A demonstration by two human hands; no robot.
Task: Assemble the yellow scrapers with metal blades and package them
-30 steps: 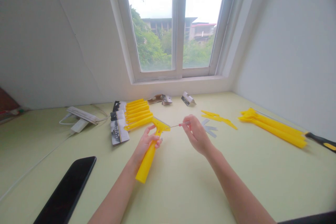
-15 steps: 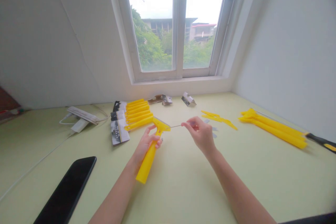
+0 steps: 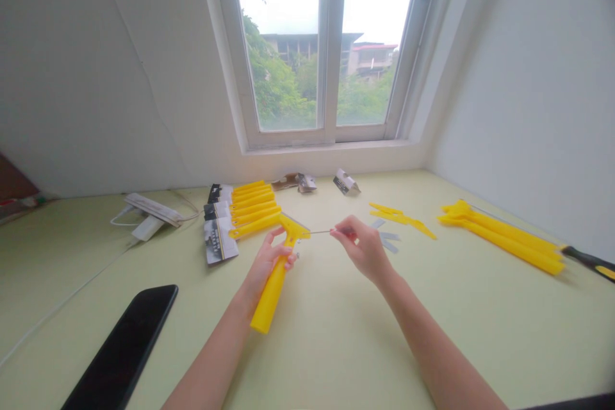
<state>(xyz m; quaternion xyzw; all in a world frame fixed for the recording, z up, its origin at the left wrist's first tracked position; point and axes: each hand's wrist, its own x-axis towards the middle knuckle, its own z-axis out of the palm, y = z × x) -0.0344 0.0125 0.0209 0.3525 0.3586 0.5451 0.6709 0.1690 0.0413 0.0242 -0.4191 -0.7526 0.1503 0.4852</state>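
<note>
My left hand (image 3: 269, 262) is wrapped around the handle of a yellow plastic scraper (image 3: 270, 295), tilted with its wide head up and away from me. A thin metal rod (image 3: 318, 232) is pinched in my right hand (image 3: 362, 246). Its tip meets the right end of the scraper head; the end inside my fingers is hidden. Small shiny bits, perhaps screws, show just below the head, too small to make out. Beyond my right hand lie flat grey blades (image 3: 388, 237) and loose yellow plastic pieces (image 3: 402, 218).
Several yellow scrapers (image 3: 254, 223) with cardboard tags lie in a row at the back left. Yellow handles (image 3: 509, 240) and a black-handled tool (image 3: 589, 261) are at the right. A phone (image 3: 127, 339) and a power strip (image 3: 152, 210) lie left. Torn packaging (image 3: 346, 182) sits below the window.
The rod's tip has shifted slightly left along the scraper head, and my right hand has turned a little. My left hand keeps its hold on the scraper.
</note>
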